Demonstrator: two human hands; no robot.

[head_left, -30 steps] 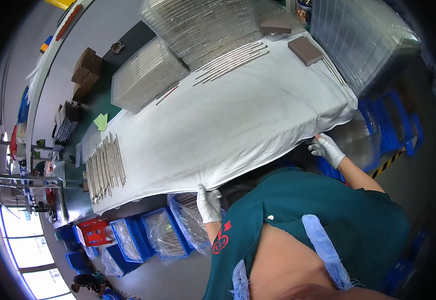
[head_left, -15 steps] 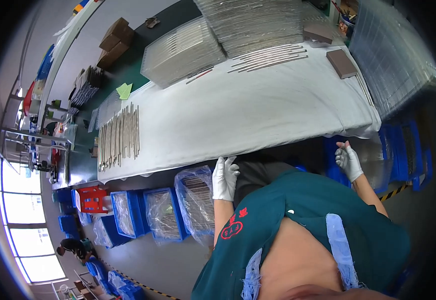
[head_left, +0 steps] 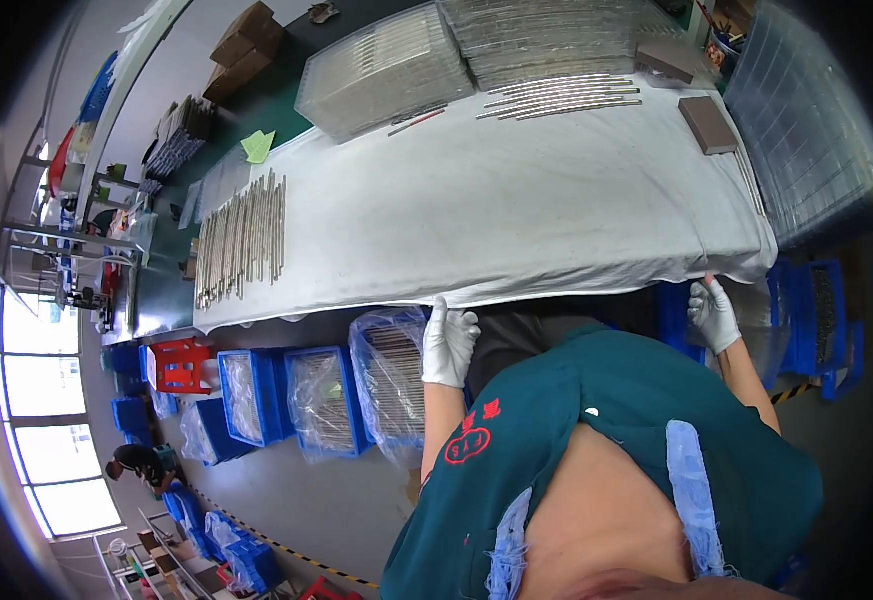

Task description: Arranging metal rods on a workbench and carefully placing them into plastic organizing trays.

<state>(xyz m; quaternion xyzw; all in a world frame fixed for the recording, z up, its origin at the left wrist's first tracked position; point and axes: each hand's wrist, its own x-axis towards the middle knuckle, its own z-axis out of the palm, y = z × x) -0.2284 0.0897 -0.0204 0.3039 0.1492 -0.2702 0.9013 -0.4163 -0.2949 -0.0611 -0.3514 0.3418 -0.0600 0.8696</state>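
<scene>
A white cloth [head_left: 476,210] covers the work table, its near edge hanging toward me. At that edge, my left hand [head_left: 449,345], in a white glove with bare fingertips on neither visible side, is closed with the thumb up, pinching the cloth. Farther right, my gloved right hand [head_left: 714,318] grips the same edge; its thumb tip is bare and the cloth is drawn into a crease there. Thin metal rods [head_left: 246,235] lie in a row at the cloth's left end. More metal rods [head_left: 556,97] lie along the far side, beside a short red-marked rod [head_left: 416,122].
Clear plastic trays [head_left: 386,75] are stacked at the back, with another tall stack [head_left: 816,130] at the right. A brown block [head_left: 706,125] sits near the right edge. Below on the left stand blue crates [head_left: 326,400] with bagged rods and a red stool [head_left: 178,366]. A person [head_left: 139,465] is far off.
Both hands have come to the cloth's near edge and closed on it. That edge is now pulled toward me between them. The view has shifted slightly.
</scene>
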